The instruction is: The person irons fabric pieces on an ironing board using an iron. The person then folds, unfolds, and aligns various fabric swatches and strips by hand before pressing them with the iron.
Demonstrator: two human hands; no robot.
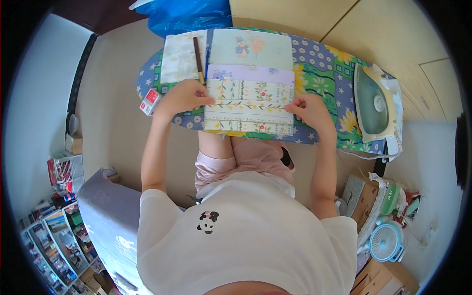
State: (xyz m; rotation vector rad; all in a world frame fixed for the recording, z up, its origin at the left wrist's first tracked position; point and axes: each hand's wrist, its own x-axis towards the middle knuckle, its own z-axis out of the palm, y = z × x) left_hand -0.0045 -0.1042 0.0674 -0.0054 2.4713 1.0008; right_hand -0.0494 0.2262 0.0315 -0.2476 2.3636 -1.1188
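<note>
A floral fabric piece (248, 110) with horizontal folds lies on the near part of the ironing board. My left hand (186, 99) is closed, its thumb and finger pinching the fabric's left edge. At the right edge, my right hand (312, 114) pinches the same fabric at about the same height. Just beyond the folds are a lilac strip (275, 75) and a pale panel (270, 46) with a printed figure and flowers. A brown pen-like tool (198, 59) and a blue pen (207, 64) lie beyond my left hand.
The ironing board (322, 81) has a patterned cover. An iron (376, 101) rests at its right end. At the left are a small red-and-white box (150, 102) and a pale cloth square (178, 64). A blue plastic bag (187, 17) sits behind; a fan (386, 241) is at lower right.
</note>
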